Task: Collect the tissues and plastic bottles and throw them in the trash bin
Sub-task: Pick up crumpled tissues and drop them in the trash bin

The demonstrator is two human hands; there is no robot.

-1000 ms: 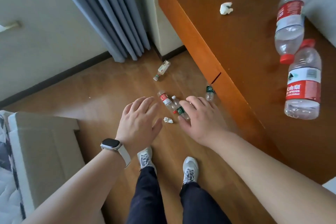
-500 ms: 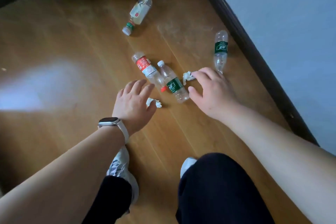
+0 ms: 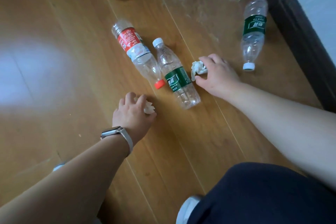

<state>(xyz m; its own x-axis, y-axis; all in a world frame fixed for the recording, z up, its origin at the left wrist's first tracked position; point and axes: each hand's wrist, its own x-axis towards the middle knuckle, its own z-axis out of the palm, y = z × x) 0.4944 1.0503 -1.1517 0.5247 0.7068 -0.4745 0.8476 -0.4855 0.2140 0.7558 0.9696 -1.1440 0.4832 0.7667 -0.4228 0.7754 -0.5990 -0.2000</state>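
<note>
Crouched at the floor, my left hand [image 3: 132, 112] curls round one tissue [image 3: 149, 108] at six o'clock from the red-labelled bottle [image 3: 135, 49], my right hand [image 3: 216, 76] pinches another tissue [image 3: 198, 68] at three o'clock from the green-labelled bottle [image 3: 177, 76], likely clearing light scraps first.

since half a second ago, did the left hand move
Yes: the left hand has drawn back; its fingers, level with the red cap before, now curl round a tissue short of it.

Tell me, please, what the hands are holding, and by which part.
The left hand grips one crumpled tissue under its curled fingers; the right hand pinches a second tissue by its right edge.
</note>
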